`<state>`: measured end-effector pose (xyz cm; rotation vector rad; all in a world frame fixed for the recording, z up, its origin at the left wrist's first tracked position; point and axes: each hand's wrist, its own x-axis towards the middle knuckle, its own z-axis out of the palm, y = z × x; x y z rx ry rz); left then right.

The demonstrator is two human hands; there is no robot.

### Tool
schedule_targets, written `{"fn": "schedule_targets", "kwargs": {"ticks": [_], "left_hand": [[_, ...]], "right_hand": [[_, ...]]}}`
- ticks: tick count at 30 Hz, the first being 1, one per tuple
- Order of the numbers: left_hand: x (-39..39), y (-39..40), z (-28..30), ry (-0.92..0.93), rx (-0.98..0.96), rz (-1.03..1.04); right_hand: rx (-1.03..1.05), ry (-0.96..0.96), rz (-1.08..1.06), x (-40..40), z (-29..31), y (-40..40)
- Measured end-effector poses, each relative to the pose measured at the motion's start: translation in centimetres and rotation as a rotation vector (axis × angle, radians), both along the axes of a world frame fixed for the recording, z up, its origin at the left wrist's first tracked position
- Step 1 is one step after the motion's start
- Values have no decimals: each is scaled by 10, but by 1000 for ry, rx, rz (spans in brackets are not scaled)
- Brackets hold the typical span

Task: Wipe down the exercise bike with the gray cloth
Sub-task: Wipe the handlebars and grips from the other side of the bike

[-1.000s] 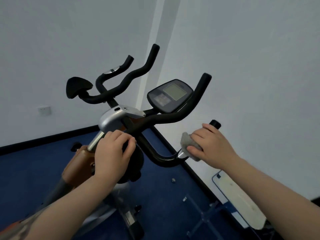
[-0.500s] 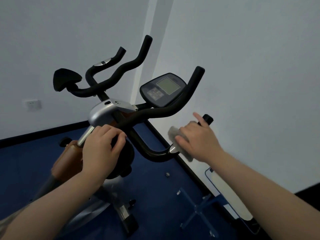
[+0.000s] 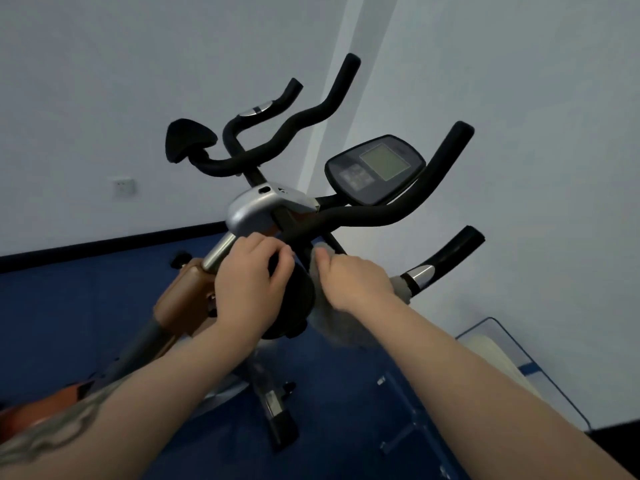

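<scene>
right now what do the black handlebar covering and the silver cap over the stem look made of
Black handlebar covering: probably foam or soft rubber, matte, no glints anywhere. Silver cap over the stem: metal or painted plastic, satin sheen with soft highlights; the look cannot settle which.

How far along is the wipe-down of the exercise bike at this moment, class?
Done: nothing looks visibly finished; no surface shows a wiped patch. In hand: the right hand grips the gray cloth against the lower black bar by the stem, while the left hand holds the black knob. Left: the upper handlebars, the console and the frame below.
</scene>
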<state>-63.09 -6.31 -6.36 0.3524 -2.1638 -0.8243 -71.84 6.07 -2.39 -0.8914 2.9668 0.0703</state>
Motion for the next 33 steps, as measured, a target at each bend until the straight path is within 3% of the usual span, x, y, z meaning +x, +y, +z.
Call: {"fn": "schedule_targets", "kwargs": {"ticks": [2,6,8,11,16,18,21,23,26,31,33], "left_hand": [[2,1,0,-14,11,-3],[5,0,1,-13,29,-11],[4,0,1,2,45,-19],[1,-1,1,7,56,-17],[3,0,2,8,52,-30],[3,1,2,7,60,-38],[3,0,2,17,71,-49],[3,-1,1,31,77,-59],[1,-1,1,26,72,-39],[3,0,2,24,38,-43],[5,0,5,-16,-63,-33]], "right_hand": [[1,-145,-11,-3,6,-4],[24,34,104,15,-4,21],[57,20,133,14,-6,26],[49,-150,75,-4,2,9],[-342,-501,2,-19,3,-13],[-263,-444,9,-15,3,-7],[7,-137,153,1,0,20],[78,-37,214,8,-2,32],[77,-53,168,1,0,17],[-248,-319,-19,-11,2,-16],[-203,-227,-18,-5,-1,-10]]}}
